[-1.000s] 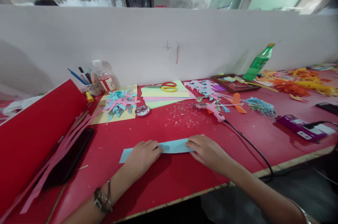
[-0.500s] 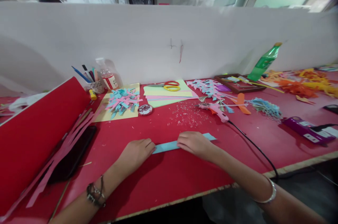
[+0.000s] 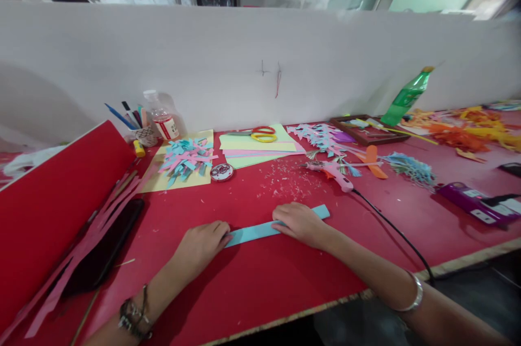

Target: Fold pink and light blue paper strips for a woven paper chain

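Note:
A light-blue paper strip lies slantwise across the near middle of the red table, looking folded flat. My left hand is closed on its left end, thumb and fingers pinching it. Farther right, my right hand grips the strip with curled fingers, and the right end sticks out beyond the hand. Beyond the hands are white scraps and a pink glue gun lying on its side with its cord running right. Scissors with red and yellow handles rest on a stack of coloured paper.
At left, a red board leans beside pink strips and a dark phone-like slab. Cut pink and blue pieces lie on yellow paper. A green bottle, a brown tray and a purple power strip stand right.
My left hand has slid left and slightly nearer along the strip, showing more blue between the hands. The strip's right end has drawn in a little toward my right hand.

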Tool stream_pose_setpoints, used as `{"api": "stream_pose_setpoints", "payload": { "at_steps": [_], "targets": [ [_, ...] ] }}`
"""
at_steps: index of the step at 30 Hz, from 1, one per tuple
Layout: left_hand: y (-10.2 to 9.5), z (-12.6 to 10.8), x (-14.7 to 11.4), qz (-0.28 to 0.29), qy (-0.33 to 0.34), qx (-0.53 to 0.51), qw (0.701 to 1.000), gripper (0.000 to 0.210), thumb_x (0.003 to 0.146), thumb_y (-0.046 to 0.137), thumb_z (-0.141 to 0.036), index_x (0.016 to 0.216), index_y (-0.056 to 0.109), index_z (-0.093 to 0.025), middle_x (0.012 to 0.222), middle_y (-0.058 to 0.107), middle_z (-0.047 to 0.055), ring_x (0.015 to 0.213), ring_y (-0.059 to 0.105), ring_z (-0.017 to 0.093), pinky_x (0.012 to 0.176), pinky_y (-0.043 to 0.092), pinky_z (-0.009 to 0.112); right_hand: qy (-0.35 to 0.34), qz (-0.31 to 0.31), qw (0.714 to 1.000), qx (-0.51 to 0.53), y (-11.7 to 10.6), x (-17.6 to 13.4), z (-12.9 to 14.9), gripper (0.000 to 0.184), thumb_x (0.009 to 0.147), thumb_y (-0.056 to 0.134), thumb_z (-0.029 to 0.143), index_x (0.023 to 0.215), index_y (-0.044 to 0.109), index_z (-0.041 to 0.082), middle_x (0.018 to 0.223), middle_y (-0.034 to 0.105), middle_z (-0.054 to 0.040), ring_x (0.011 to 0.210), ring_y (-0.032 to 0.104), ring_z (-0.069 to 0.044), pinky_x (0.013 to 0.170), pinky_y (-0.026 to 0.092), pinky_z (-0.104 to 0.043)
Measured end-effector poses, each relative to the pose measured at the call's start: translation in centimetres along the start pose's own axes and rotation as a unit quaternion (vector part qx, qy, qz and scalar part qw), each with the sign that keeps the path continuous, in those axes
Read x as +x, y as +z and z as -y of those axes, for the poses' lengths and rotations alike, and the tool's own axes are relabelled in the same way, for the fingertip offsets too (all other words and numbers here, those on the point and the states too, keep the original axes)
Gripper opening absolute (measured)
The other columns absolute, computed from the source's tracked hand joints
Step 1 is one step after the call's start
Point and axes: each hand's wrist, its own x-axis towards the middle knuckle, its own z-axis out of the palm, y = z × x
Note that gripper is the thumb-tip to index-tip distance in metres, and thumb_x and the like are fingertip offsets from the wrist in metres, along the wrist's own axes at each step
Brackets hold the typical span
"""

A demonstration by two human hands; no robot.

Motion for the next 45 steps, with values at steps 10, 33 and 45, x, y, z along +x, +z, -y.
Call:
{"api": "stream_pose_setpoints", "payload": {
  "at_steps": [10, 33, 45],
  "targets": [
    [-0.2, -1.7, -0.2, -0.030, 0.110, 0.021, 0.993, 0.036, 0.082, 0.035, -0.013, 0.116, 0.039, -0.023, 0.115, 0.050, 0.004, 0.104, 0.045, 0.017, 0.085, 0.035, 0.033, -0.006, -0.015, 1.000, -0.008, 0.5, 0.1, 0.1, 0.019, 0.083, 0.038, 0.029, 0.077, 0.050, 0.016, 0.077, 0.056, -0.0023, 0.070, 0.049, -0.014, 0.058, 0.026, -0.024],
    [-0.4, 1.2, -5.5, 0.047, 0.087, -0.093, 0.991, 0.058, 0.081, 0.032, -0.046, 0.131, 0.008, -0.028, 0.136, 0.019, -0.001, 0.122, 0.024, 0.019, 0.099, 0.024, 0.037, 0.046, -0.123, 0.988, -0.086, 0.4, -0.5, 4.9, 0.030, 0.084, 0.032, 0.015, 0.111, 0.044, 0.020, 0.108, 0.050, -0.0084, 0.097, 0.041, -0.021, 0.090, 0.016, -0.045],
    [0.9, 1.8, -5.6, 0.003, 0.097, -0.072, 0.993, 0.057, 0.081, 0.036, -0.043, 0.130, 0.010, -0.029, 0.135, 0.022, -0.001, 0.120, 0.028, 0.018, 0.098, 0.026, 0.034, 0.083, -0.090, 0.991, 0.046, 0.1, -1.8, 7.6, 0.038, 0.083, 0.028, 0.045, 0.115, 0.044, 0.033, 0.118, 0.045, -0.0018, 0.107, 0.035, -0.023, 0.093, 0.018, -0.046]
  ]
}}
